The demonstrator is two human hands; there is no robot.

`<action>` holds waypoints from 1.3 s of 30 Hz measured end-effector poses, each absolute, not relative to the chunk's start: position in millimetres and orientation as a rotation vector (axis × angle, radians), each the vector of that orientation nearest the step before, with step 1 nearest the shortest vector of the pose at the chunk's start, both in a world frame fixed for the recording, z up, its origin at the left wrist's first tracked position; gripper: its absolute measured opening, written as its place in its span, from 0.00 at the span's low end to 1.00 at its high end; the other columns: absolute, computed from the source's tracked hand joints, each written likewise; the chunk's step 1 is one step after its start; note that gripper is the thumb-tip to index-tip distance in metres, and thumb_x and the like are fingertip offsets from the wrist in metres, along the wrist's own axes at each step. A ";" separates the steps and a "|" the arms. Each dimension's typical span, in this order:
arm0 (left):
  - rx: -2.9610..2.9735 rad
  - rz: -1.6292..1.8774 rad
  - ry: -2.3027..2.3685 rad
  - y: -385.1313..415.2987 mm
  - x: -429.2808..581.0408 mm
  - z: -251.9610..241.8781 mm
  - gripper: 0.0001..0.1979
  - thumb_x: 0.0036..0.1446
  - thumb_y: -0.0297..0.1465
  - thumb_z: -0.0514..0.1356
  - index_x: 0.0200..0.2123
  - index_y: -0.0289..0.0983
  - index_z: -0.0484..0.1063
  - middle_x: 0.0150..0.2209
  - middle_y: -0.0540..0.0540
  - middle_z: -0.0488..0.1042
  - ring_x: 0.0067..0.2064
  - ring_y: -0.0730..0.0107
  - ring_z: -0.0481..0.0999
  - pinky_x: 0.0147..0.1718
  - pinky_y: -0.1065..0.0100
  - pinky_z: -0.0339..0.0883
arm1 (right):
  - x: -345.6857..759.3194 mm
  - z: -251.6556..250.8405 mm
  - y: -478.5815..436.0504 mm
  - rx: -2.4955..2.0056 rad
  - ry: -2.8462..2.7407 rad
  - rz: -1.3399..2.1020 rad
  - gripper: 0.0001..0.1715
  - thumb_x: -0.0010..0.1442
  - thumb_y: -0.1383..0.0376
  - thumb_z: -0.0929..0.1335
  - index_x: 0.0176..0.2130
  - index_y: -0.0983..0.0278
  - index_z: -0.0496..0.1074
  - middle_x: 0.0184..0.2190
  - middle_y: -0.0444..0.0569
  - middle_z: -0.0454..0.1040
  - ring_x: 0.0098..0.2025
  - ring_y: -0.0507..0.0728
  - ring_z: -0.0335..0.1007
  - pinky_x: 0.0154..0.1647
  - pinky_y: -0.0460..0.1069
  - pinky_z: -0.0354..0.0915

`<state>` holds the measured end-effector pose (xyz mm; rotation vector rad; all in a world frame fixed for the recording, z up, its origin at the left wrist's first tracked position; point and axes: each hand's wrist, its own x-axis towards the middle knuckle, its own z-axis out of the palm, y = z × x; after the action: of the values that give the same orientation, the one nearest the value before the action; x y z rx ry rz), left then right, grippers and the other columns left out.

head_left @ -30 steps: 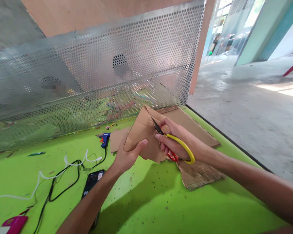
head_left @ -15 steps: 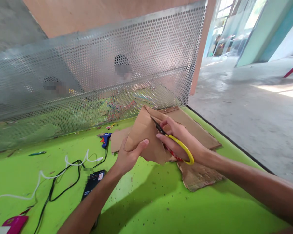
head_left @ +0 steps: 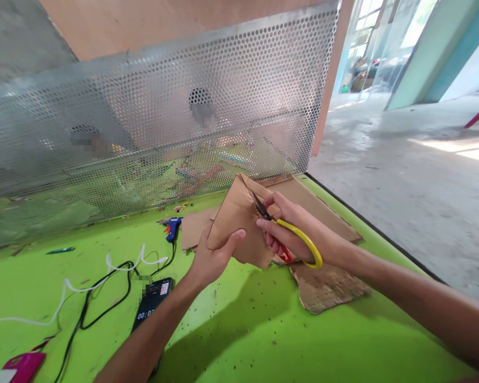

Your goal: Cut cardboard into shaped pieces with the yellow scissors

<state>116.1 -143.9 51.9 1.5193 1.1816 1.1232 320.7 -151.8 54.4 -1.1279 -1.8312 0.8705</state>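
Note:
My left hand (head_left: 215, 255) grips a folded piece of brown cardboard (head_left: 235, 213) by its lower left side, thumb on the near face. In my right hand (head_left: 289, 221) is a pair of scissors (head_left: 303, 239) with one yellow and one red handle. The dark blades are parted and lie at the cardboard's right part, near a slit running down from its top corner. Beneath and behind my hands rest a large cardboard sheet (head_left: 319, 207), a torn cardboard piece (head_left: 329, 287) and a smaller piece (head_left: 193, 226).
A perforated metal screen (head_left: 163, 117) stands along the back of the green table (head_left: 223, 330). To the left are a blue glue gun (head_left: 173, 229), a phone (head_left: 154, 300), a white cable (head_left: 66, 292), a black cord (head_left: 83, 308) and a green pen (head_left: 60, 250).
The scissors' handles have spread and the blades have parted. My right hand and the scissors have shifted slightly right, and the cardboard has turned a little in my left hand.

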 end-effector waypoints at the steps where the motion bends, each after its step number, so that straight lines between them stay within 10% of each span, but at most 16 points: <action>1: 1.522 1.109 1.183 -144.2 116.4 52.3 0.20 0.49 0.42 0.71 0.39 0.32 0.79 0.37 0.40 0.83 0.37 0.55 0.82 0.33 0.61 0.79 | 320.8 55.0 -151.7 -1.137 -1.828 0.878 0.12 0.69 0.54 0.64 0.44 0.58 0.57 0.25 0.40 0.73 0.21 0.53 0.69 0.20 0.48 0.64; 39: 1.462 1.113 1.156 -150.4 120.8 46.8 0.20 0.52 0.41 0.70 0.43 0.34 0.80 0.42 0.41 0.84 0.43 0.54 0.83 0.43 0.59 0.78 | 329.7 73.5 -146.0 -1.258 -1.919 0.641 0.11 0.65 0.56 0.66 0.38 0.60 0.60 0.33 0.47 0.74 0.33 0.57 0.68 0.35 0.51 0.63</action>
<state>120.8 -150.4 46.8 1.4624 1.1557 1.1126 329.7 -146.0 73.5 -1.2584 -1.9191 0.6405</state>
